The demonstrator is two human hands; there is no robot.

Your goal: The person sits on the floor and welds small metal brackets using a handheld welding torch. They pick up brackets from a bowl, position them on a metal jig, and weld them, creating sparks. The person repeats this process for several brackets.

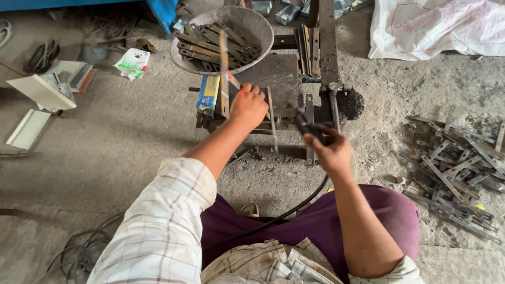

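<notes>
Purple-trousered knees [315, 221] lowest; right hand [332, 152] fisted round the black cabled welding holder [307, 127], pointing up-left; left hand [248, 105] pinches a long flat grey metal strip [224, 73], lengthwise away, above the dark tabletop [276, 79].

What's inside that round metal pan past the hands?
The round metal pan holds a heap of flat metal strips, some poking over its rim. Its bottom beneath them is covered.

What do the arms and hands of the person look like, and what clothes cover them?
Both hands, left hand and right hand, are bare, without gloves. The forearms are bare too. The shirt is pale with thin dark checks; its short sleeves end about the elbows. No watch or rings are visible.
</notes>
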